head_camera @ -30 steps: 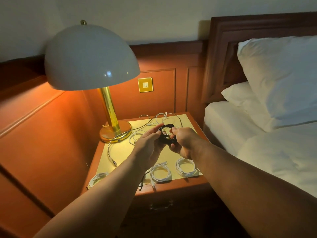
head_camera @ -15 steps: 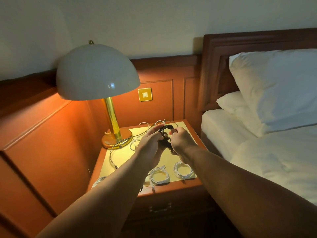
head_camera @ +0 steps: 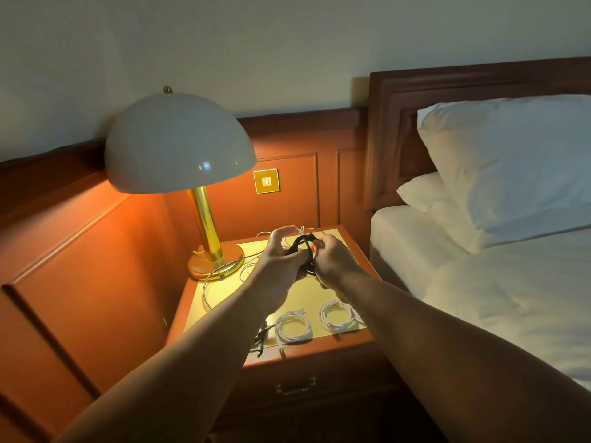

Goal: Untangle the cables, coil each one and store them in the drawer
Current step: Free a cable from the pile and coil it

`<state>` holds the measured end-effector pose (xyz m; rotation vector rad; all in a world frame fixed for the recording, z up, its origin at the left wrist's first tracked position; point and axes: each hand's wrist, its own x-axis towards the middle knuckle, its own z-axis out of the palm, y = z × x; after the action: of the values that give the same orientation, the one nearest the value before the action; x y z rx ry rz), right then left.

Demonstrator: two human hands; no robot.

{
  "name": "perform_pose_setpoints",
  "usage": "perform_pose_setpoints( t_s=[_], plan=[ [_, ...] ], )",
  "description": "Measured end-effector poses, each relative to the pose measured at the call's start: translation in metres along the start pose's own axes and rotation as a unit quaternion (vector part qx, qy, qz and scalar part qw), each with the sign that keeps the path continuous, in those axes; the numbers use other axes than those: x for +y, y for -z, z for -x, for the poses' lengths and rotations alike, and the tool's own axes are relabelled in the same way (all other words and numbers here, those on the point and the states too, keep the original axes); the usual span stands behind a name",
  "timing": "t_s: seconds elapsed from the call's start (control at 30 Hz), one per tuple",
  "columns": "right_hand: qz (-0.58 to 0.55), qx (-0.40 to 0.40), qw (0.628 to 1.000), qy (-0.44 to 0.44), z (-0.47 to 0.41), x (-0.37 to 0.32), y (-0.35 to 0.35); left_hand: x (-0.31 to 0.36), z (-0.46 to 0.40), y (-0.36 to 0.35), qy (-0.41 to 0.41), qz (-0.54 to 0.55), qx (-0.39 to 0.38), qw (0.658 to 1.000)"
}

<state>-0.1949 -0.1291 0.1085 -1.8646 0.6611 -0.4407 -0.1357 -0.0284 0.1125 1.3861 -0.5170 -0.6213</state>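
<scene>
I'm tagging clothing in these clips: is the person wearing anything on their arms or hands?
No. Both forearms are bare as far as the frame shows, with no sleeves in view. The left hand and right hand have no gloves, and I can see no watch, bracelet or ring.

Two bare forearms reach forward from the bottom of the view and meet in the middle. The left hand [head_camera: 277,257] and right hand [head_camera: 332,260] sit close together, knuckles toward the camera, fingers curled, both gripping a small coil of thin black cable [head_camera: 302,247] between them.
</scene>
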Motion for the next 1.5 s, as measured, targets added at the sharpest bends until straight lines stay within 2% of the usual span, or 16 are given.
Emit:
perform_pose_setpoints(
  t_s=[0.17,0.5,0.7,0.8,1.07,1.2,1.33,1.5],
  plan=[
    [-0.081,-0.056,0.992,-0.076,0.001,-0.002,0.003,-0.006,0.004,0.0,0.016,0.167,-0.015,0.986],
    [-0.065,-0.019,0.995,-0.07,-0.006,0.006,-0.005,-0.013,-0.001,0.0,0.019,0.207,0.011,0.978],
    [0.065,0.072,0.995,0.001,-0.011,0.005,-0.001,-0.015,-0.005,-0.002,0.03,0.156,0.072,0.985],
    [0.094,0.087,0.991,0.032,-0.011,0.001,-0.001,-0.017,-0.004,-0.01,0.027,0.133,0.11,0.985],
    [0.045,0.038,0.998,-0.004,-0.018,0.015,0.001,-0.027,-0.009,-0.006,0.048,0.057,0.136,0.988],
    [0.085,0.058,0.995,0.011,-0.02,0.021,-0.003,-0.031,-0.007,-0.01,0.016,0.012,0.117,0.993],
    [0.094,0.076,0.992,0.025,-0.022,0.02,-0.004,-0.032,-0.01,-0.012,0.02,-0.038,0.104,0.994],
    [0.054,0.076,0.995,0.04,-0.021,0.021,-0.008,-0.032,-0.015,-0.007,0.034,-0.027,0.114,0.993]
  ],
)
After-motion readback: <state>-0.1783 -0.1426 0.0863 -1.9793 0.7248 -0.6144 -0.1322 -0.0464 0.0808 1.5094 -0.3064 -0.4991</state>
